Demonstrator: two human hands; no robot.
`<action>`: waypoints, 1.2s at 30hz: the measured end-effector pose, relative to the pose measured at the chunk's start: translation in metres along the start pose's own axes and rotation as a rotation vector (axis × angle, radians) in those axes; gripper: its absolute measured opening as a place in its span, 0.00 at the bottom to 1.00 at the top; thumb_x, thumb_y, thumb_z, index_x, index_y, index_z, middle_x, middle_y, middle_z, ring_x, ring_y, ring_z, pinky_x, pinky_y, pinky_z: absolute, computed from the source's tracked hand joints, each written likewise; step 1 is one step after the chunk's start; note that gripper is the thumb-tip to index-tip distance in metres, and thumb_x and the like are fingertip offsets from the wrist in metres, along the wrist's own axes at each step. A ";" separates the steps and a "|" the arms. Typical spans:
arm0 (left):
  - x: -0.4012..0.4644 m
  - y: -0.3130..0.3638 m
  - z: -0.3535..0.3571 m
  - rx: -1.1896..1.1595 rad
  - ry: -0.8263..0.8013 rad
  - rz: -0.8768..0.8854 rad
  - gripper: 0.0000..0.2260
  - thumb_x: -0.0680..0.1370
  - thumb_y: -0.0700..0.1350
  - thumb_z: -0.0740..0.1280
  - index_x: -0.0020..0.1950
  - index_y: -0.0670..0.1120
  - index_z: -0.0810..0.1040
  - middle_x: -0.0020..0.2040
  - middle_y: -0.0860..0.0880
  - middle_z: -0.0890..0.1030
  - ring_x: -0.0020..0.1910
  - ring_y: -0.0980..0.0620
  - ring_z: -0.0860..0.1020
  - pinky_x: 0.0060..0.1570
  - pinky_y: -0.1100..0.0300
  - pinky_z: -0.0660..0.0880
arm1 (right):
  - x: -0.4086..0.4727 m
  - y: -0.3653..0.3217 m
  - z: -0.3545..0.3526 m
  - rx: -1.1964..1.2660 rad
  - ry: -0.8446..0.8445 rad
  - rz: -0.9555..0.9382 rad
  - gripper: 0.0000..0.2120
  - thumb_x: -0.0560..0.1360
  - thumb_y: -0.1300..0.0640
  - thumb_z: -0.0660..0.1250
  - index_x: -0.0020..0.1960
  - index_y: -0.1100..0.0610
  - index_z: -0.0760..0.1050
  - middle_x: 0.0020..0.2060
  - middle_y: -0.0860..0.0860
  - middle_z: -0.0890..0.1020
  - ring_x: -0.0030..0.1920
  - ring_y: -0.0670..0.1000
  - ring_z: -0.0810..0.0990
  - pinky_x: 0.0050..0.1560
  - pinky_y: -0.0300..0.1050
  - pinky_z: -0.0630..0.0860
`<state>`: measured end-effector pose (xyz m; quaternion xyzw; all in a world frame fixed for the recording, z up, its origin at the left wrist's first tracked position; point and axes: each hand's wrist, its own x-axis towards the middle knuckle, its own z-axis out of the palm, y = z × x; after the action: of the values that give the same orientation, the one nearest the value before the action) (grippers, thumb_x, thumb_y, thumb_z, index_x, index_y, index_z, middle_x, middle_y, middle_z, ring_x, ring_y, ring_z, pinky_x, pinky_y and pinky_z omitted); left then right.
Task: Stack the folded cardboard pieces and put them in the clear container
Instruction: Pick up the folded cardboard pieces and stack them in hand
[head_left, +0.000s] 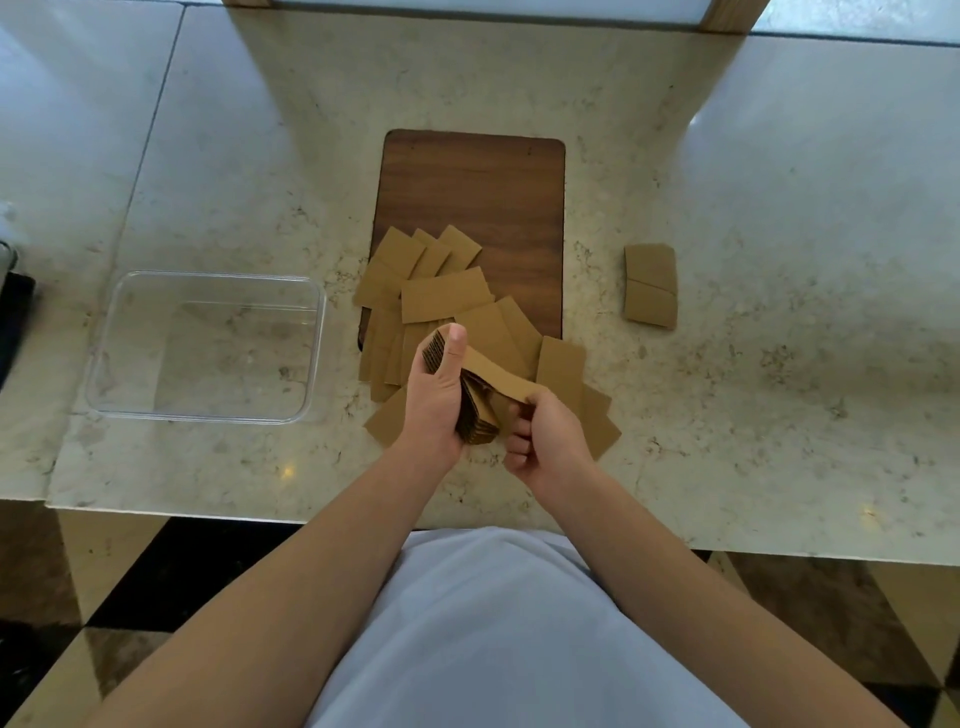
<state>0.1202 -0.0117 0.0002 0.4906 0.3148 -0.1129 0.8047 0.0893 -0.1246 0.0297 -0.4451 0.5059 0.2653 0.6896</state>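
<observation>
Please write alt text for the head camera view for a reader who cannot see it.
The left hand grips a cardboard stack while the right hand adds a piece; loose pieces cover a wooden board beside an empty clear container.

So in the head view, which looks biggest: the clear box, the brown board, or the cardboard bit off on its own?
1. Clear box and board: look about alike, and the box lies nearer, so no ranking.
2. Lone cardboard piece: clearly smallest.

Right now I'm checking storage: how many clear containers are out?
1: the clear container sits on the counter, left of the cardboard pieces.
</observation>
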 end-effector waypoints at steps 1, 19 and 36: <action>0.001 0.001 -0.001 0.001 -0.002 0.001 0.31 0.71 0.60 0.73 0.66 0.42 0.76 0.55 0.39 0.79 0.54 0.40 0.79 0.65 0.34 0.75 | -0.001 0.000 -0.001 -0.024 -0.039 0.011 0.15 0.83 0.54 0.55 0.39 0.55 0.72 0.22 0.46 0.64 0.22 0.46 0.59 0.24 0.40 0.55; 0.002 -0.011 -0.005 -0.103 -0.160 -0.302 0.20 0.79 0.58 0.71 0.68 0.52 0.76 0.47 0.43 0.80 0.42 0.47 0.81 0.45 0.49 0.81 | 0.054 -0.033 -0.059 -0.827 0.350 -0.495 0.21 0.78 0.37 0.67 0.52 0.56 0.74 0.48 0.51 0.79 0.46 0.52 0.77 0.42 0.47 0.73; -0.010 -0.018 -0.012 -0.323 -0.476 -0.506 0.22 0.74 0.52 0.77 0.65 0.53 0.76 0.56 0.39 0.82 0.47 0.44 0.83 0.46 0.50 0.83 | 0.077 -0.039 -0.062 -0.877 0.316 -0.671 0.12 0.79 0.46 0.69 0.47 0.55 0.80 0.42 0.50 0.83 0.44 0.52 0.80 0.45 0.51 0.78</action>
<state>0.0985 -0.0112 -0.0106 0.2240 0.2441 -0.3677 0.8689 0.1194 -0.2040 -0.0347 -0.8600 0.2762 0.1473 0.4030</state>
